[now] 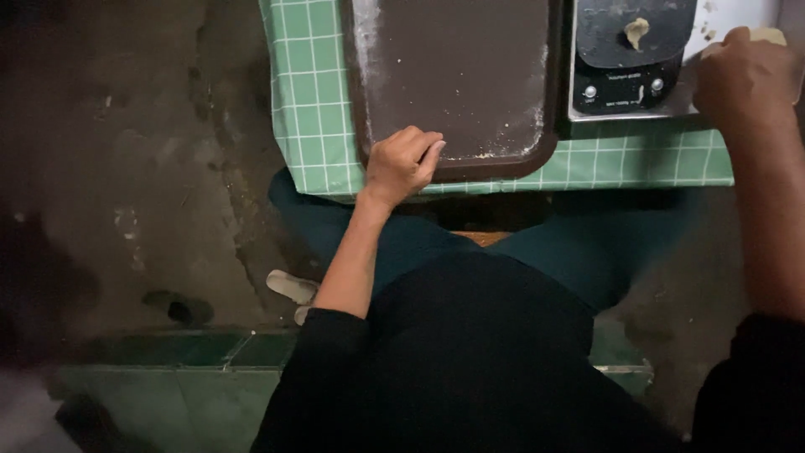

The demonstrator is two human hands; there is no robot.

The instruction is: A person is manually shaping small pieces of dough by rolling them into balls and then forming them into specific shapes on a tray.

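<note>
the left hand [402, 165], fingers curled, rests on the floury brown tray [457, 75] at its 7 o'clock corner, while the right hand [745, 77] pinches pale dough [769, 36] by the scale [633, 59] at 3 o'clock; weighing seems underway.

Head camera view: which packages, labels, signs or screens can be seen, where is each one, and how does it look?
Kitchen scale: upper right on the green checked tablecloth, beside the brown tray; black square body, two round silver buttons, small pale printed labels along its front edge, a dough bit on top.
Its display cannot be made out.
No packages or signs in view.
</note>
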